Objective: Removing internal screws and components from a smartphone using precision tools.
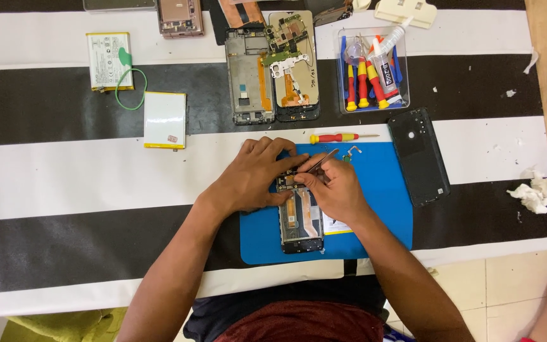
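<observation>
An opened phone (301, 221) with its back off lies on a blue work mat (381, 202). My left hand (257, 174) rests over the phone's upper end and steadies it. My right hand (330, 187) pinches metal tweezers (323, 161), whose tips point down into the phone's upper part between my two hands. What the tips touch is hidden by my fingers.
A red-and-yellow screwdriver (337, 137) lies at the mat's top edge, a black back cover (418, 155) to its right. Farther back sit two opened phone frames (272, 66), a clear tray of tools (373, 69), two batteries (164, 119), and crumpled tissue (537, 193) at right.
</observation>
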